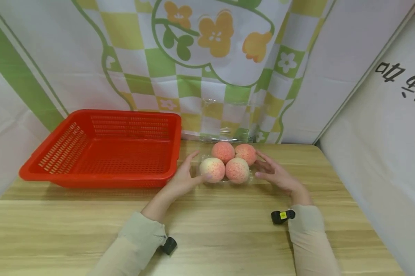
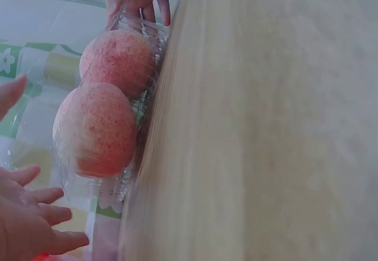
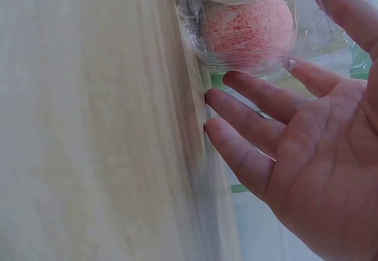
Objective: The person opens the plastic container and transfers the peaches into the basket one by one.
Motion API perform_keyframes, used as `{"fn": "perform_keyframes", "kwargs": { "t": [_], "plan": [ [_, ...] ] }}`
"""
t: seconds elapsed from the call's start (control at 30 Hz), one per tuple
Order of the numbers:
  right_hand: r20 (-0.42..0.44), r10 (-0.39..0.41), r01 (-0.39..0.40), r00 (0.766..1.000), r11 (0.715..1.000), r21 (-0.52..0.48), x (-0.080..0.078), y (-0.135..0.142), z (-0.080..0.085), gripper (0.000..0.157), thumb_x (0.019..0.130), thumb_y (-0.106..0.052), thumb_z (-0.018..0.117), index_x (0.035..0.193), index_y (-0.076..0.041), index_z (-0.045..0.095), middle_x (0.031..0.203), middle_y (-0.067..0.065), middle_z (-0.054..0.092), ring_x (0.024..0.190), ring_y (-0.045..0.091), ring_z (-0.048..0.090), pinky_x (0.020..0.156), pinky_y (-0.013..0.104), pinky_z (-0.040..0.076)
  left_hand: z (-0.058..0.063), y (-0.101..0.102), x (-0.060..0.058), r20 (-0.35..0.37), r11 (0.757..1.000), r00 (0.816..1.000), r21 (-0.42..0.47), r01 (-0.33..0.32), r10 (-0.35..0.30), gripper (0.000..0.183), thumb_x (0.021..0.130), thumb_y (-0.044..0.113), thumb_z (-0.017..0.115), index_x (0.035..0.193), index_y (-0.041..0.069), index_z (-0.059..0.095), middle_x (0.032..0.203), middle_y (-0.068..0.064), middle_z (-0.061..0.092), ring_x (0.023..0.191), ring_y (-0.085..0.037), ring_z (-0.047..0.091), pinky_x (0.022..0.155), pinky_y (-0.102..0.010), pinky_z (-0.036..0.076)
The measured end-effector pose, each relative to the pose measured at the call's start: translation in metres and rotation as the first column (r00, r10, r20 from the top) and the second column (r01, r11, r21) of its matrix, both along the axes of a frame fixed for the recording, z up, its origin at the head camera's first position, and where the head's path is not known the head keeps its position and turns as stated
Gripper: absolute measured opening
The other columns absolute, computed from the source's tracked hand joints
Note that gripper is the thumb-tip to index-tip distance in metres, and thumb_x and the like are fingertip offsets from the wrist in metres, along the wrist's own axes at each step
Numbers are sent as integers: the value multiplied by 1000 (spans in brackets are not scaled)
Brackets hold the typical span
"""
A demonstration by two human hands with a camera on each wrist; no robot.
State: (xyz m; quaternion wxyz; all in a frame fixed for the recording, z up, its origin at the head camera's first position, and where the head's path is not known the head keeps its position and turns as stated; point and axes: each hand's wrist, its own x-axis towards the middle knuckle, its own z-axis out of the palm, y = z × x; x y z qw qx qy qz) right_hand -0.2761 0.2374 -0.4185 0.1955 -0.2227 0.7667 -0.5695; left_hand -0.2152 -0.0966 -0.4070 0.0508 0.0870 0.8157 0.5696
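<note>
A clear plastic box [image 1: 251, 177] holds several pink-and-cream peaches [image 1: 237, 170] in two rows, its transparent lid [image 1: 227, 122] standing up at the back. On the box's left side is my left hand [image 1: 183, 178], fingers spread and thumb over the front left peach. My right hand [image 1: 278, 177] is at the right side with its fingers apart. In the right wrist view, the fingertips of that right hand [image 3: 313, 131] are right at the box's clear wall. The left wrist view shows the left hand [image 2: 29, 219] with loosely straight fingers beside the box.
To the left stands a red plastic basket [image 1: 166, 178] with slotted walls. Both rest on a wood-grain table [image 1: 224, 230]. A patterned cloth [image 1: 190, 80] hangs behind the table, and a white cloth with writing [image 1: 383, 126] hangs along the right.
</note>
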Motion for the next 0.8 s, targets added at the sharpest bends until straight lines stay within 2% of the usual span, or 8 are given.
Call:
{"fn": "perform_keyframes", "kwargs": {
  "t": [0.2, 0.37, 0.6, 0.8],
  "plan": [
    [8, -4, 4, 1000, 1000, -11, -1, -1, -2, 81, 99, -7, 58, 160, -9, 5, 161, 32, 14, 150, 48, 11, 117, 61, 20, 11, 10, -2, -80, 999, 996, -7, 41, -42, 81, 88, 28, 76, 153, 16, 30, 158, -18, 34, 142, -38, 38, 112, -59, 36],
    [20, -8, 9, 1000, 1000, -14, 0, -1, -1, 82, 99, -9, 59, 161, -11, 6, 161, 32, 14, 150, 48, 11, 118, 64, 17, 16, 17, -8, -144, 996, 986, -9, 86, -86, 77, 86, 22, 78, 150, 11, 36, 156, -13, 38, 137, -35, 44, 109, -55, 41],
    [32, -11, 11, 999, 1000, -7, 1, -1, -1, 82, 99, -10, 59, 161, -12, 6, 162, 31, 13, 151, 47, 11, 119, 63, 17, 16, 21, -18, -132, 992, 987, -97, 80, -92, 78, 86, 22, 78, 151, 9, 37, 156, -14, 39, 137, -37, 44, 108, -54, 43],
    [15, -13, 13, 1000, 1000, -5, 1, 0, 0, 81, 99, -10, 59, 161, -14, 8, 162, 29, 16, 151, 45, 12, 118, 64, 18, 20, 23, -25, -87, 980, 988, -164, 112, -127, 80, 85, 20, 77, 152, 6, 35, 153, -16, 42, 132, -35, 48, 107, -50, 43]
  ]
}}
